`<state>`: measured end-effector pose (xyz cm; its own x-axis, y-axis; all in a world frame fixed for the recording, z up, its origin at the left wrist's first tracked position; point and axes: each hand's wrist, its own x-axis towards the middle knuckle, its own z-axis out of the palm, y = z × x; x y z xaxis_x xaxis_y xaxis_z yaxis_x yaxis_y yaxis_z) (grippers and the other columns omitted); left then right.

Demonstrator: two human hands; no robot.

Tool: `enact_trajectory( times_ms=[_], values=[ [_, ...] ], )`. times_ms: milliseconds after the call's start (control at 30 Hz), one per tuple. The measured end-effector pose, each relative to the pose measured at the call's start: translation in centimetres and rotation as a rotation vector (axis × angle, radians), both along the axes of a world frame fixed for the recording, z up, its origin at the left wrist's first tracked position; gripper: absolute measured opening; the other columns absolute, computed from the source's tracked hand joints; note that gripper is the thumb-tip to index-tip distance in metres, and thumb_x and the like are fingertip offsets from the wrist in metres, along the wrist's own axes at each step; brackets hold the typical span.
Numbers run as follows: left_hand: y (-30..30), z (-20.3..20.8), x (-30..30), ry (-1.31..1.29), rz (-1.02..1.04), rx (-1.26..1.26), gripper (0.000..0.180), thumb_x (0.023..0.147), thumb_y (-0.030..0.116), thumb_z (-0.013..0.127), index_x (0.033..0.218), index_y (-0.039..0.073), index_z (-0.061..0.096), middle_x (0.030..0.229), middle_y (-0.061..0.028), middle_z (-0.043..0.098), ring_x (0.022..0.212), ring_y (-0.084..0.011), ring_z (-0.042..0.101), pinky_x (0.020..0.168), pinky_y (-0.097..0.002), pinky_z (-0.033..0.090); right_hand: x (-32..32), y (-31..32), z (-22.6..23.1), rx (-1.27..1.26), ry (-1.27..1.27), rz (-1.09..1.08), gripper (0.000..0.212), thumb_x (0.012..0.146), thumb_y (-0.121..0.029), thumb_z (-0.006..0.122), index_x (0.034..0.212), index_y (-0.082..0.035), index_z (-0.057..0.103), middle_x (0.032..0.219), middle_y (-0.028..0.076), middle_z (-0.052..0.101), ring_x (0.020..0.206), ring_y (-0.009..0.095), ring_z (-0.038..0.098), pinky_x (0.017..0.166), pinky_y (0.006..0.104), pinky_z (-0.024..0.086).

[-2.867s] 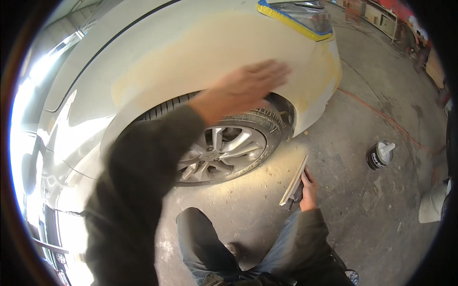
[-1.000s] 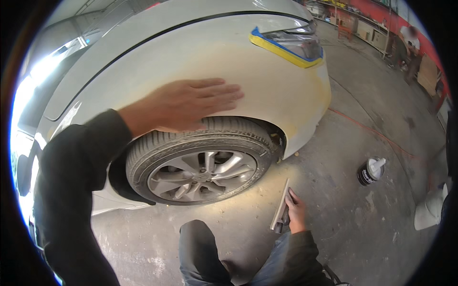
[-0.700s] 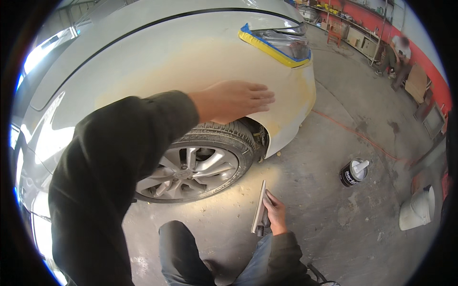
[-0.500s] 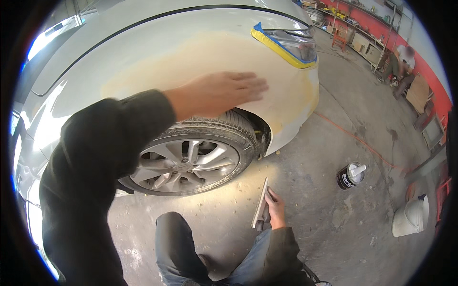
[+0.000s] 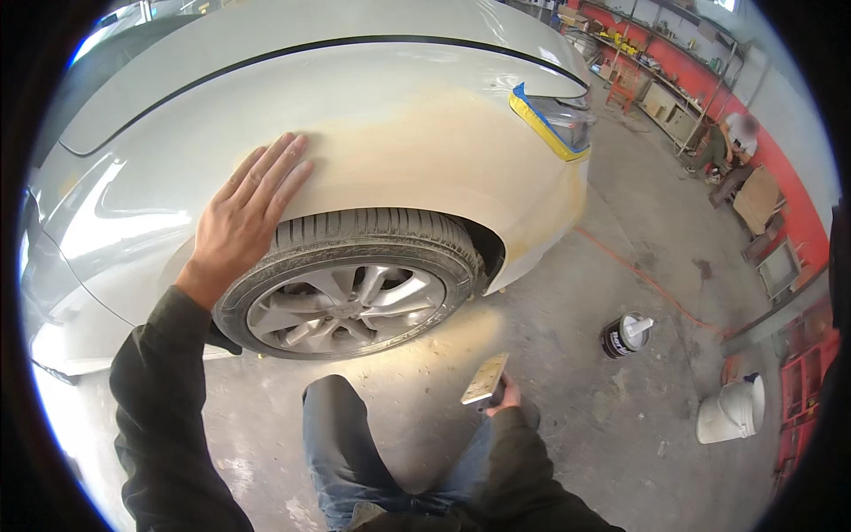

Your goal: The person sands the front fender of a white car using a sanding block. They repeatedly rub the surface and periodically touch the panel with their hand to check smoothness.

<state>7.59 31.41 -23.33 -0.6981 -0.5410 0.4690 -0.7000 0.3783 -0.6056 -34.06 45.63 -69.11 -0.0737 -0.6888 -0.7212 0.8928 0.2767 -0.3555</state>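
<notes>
My left hand (image 5: 248, 213) lies flat, fingers stretched out, on the pale car fender (image 5: 381, 142) just above the wheel arch. Tan filler-like patches spread across this panel toward the front. Below it is the dusty tyre (image 5: 381, 229) with its silver spoked wheel (image 5: 346, 306). Low beside my knee, my right hand (image 5: 508, 395) is closed around a sanding block (image 5: 485, 379), whose flat, dusty yellowish face is turned up. The block is apart from the car. Yellow and blue masking tape (image 5: 542, 130) edges the headlight (image 5: 567, 120).
A dark tin (image 5: 613, 341) with a white object in its top stands on the concrete floor at right. Farther right is a white bucket (image 5: 729, 415). An orange hose (image 5: 647, 279) crosses the floor. Another person (image 5: 731, 142) sits by the red wall, near shelves.
My left hand has slid back along the fender, from above the tyre's front to its rear. My right hand has turned the sanding block so its flat face shows. The view has shifted slightly.
</notes>
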Motion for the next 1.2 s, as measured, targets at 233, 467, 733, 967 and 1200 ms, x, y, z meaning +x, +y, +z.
enact_trajectory(
  times_ms=[233, 467, 733, 967, 1200],
  values=[
    [-1.0, -2.8, -2.3, 0.15, 0.081, -0.041, 0.083, 0.092, 0.006, 0.056, 0.169, 0.01, 0.026, 0.177, -0.0084, 0.026, 0.163, -0.0212, 0.026, 0.137, -0.0389, 0.022, 1.8, 1.9, 3.0, -0.25, -0.309, 0.11, 0.038, 0.106, -0.024, 0.05, 0.129, -0.001, 0.069, 0.124, 0.015, 0.075, 0.112, 0.034, 0.074, 0.097, 0.0497, 0.06],
    [0.4, -2.0, -2.3, 0.274, -0.057, 0.061, 0.086, 0.086, -0.007, 0.053, 0.167, 0.009, 0.032, 0.176, -0.0083, 0.029, 0.163, -0.0213, 0.027, 0.135, -0.0405, 0.024, 6.6, -2.0, 20.3, -0.496, 0.263, 0.096, 0.044, 0.106, -0.016, 0.053, 0.146, 0.001, 0.061, 0.14, 0.013, 0.068, 0.126, 0.026, 0.068, 0.108, 0.0414, 0.053],
    [2.3, -3.2, 7.2, 0.393, 0.022, -0.109, 0.086, 0.081, -0.015, 0.054, 0.162, 0.012, 0.043, 0.169, -0.0083, 0.043, 0.159, -0.0248, 0.036, 0.132, -0.0448, 0.031, 8.0, -7.5, 35.4, -0.905, 1.863, -0.13, 0.051, 0.093, -0.001, 0.07, 0.144, 0.001, 0.064, 0.147, 0.021, 0.065, 0.138, 0.033, 0.061, 0.118, 0.0411, 0.044],
    [2.2, -3.6, 8.3, 0.385, 0.002, -0.166, 0.092, 0.075, -0.019, 0.052, 0.161, 0.012, 0.044, 0.171, -0.0076, 0.041, 0.16, -0.0256, 0.036, 0.132, -0.0452, 0.031, 13.8, -12.7, 37.2, -0.697, 2.085, -0.277, 0.055, 0.087, -0.006, 0.072, 0.142, -0.005, 0.065, 0.149, 0.018, 0.061, 0.108, 0.041, 0.058, 0.098, 0.0496, 0.052],
    [2.1, -4.5, 8.3, 0.395, 0.014, -0.15, 0.088, 0.075, -0.019, 0.053, 0.159, 0.01, 0.047, 0.168, -0.0105, 0.045, 0.158, -0.0282, 0.04, 0.129, -0.0465, 0.035, 21.0, -9.2, 39.4, -1.033, 2.291, -0.109, 0.057, 0.085, -0.004, 0.074, 0.141, -0.007, 0.067, 0.155, 0.013, 0.059, 0.098, 0.032, 0.056, 0.091, 0.04, 0.053]
  ],
)
